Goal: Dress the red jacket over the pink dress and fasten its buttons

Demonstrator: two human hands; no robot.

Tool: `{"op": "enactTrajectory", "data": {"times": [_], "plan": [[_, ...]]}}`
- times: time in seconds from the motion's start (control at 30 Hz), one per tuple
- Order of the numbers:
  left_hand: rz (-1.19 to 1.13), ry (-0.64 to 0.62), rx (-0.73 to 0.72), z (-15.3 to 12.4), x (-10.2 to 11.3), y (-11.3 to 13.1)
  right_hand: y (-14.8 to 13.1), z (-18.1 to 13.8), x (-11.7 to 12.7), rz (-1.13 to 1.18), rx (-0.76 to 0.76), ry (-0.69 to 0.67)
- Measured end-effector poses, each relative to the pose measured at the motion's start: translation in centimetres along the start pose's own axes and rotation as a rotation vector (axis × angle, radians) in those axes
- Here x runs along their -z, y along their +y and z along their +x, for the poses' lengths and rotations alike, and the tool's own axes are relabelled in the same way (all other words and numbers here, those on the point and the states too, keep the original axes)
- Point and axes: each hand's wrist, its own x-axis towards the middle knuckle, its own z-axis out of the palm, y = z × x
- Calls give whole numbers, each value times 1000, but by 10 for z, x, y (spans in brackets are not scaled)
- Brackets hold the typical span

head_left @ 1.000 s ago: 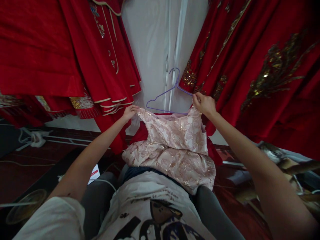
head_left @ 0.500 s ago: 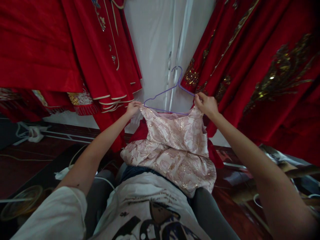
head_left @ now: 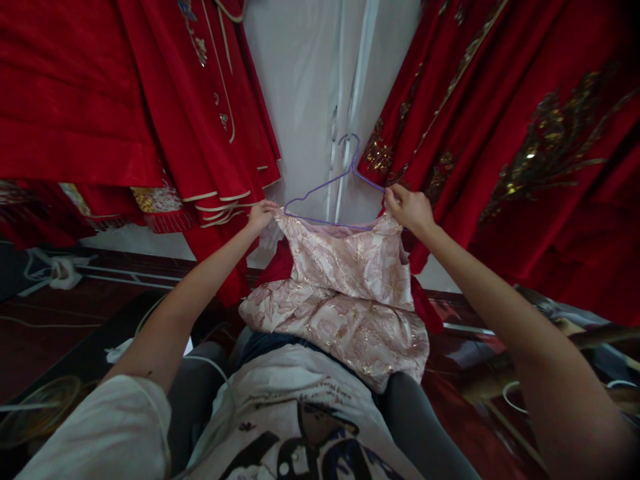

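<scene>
A pink and gold brocade garment [head_left: 345, 293] with red lining is held up in front of me and drapes down onto my lap. A thin purple wire hanger [head_left: 337, 183] sits at its top edge, hook pointing up. My left hand [head_left: 261, 215] pinches the garment's left top corner at the hanger's left end. My right hand [head_left: 409, 208] is closed on the right top corner together with the hanger's right arm.
Red embroidered robes [head_left: 150, 100] hang on the left and more red gold-trimmed garments [head_left: 525, 147] on the right, with a white garment bag [head_left: 310, 87] between them. White cables [head_left: 55, 270] lie on the dark red floor at left. A round glass object [head_left: 35, 410] sits at lower left.
Both hands have lifted the garment's top edge slightly, and the left hand has moved up to the hanger's left end. The garment's left corner now sits closer to the hanger.
</scene>
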Motion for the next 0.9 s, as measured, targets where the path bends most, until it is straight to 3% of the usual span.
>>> {"op": "enactTrajectory", "data": {"times": [0.6, 0.9], "plan": [[26, -23, 80, -9, 12, -5, -3, -2, 7, -48, 48, -20], [106, -52, 20, 17, 0, 0, -1, 1, 8, -57, 52, -49]]}}
